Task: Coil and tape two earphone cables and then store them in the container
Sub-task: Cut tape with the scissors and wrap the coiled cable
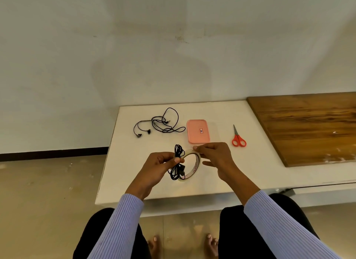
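My left hand (pixel 158 165) grips a coiled black earphone cable (pixel 177 163) by its middle, above the white table. A roll of clear tape (pixel 193 167) is held upright right behind the coil. My right hand (pixel 215 154) pinches the tape's top edge between thumb and forefinger. A second black earphone (pixel 159 123) lies loose and uncoiled at the table's back left. The pink container (pixel 198 131), lid on, sits just behind my hands.
Red-handled scissors (pixel 238 138) lie to the right of the container. A wooden board (pixel 308 127) covers the table's right side. The white table (pixel 131 174) ends at its left edge, beside bare floor.
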